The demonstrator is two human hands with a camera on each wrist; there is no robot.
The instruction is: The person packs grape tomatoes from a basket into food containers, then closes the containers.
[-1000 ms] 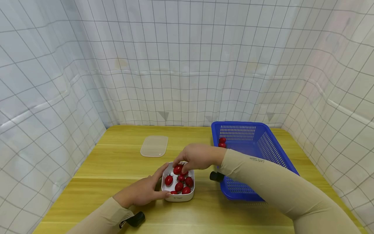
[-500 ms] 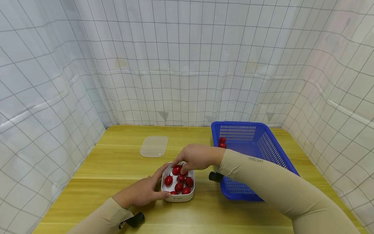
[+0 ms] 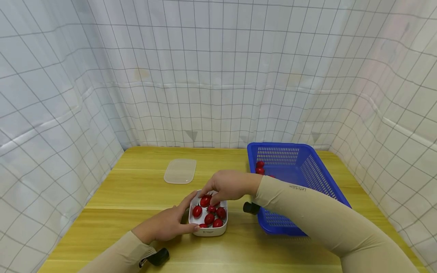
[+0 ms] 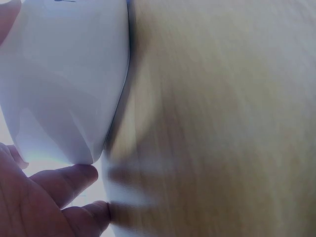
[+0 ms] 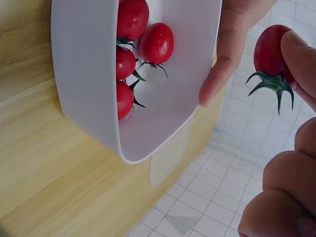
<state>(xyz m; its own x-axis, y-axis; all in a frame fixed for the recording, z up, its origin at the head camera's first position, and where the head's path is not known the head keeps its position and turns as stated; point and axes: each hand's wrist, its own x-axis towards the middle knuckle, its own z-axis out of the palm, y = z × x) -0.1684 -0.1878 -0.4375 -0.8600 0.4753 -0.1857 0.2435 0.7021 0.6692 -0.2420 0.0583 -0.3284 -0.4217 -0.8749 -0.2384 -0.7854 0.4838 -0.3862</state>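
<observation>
A small white square container (image 3: 209,232) stands on the wooden table, with several red cherry tomatoes (image 5: 156,43) in it, green stems on. My left hand (image 3: 167,223) grips its left side, thumb at the front corner and fingers along the back corner. In the left wrist view, fingertips (image 4: 81,177) show against the container's white outer wall. Over the container's far part, my right hand (image 3: 235,184) pinches one cherry tomato (image 5: 271,52) between thumb and finger, its green calyx pointing away from the thumb. In the right wrist view this tomato is above the rim.
To the right stands a blue perforated basket (image 3: 276,144) with a few cherry tomatoes (image 3: 260,171) along its left side; my right forearm reaches across it. A translucent flat lid (image 3: 180,171) lies behind the container. White gridded curtains (image 3: 218,76) enclose the table.
My right hand has shifted slightly left and nearer with the cherry tomato, over the container. The left hand keeps its hold, and the container stays in place.
</observation>
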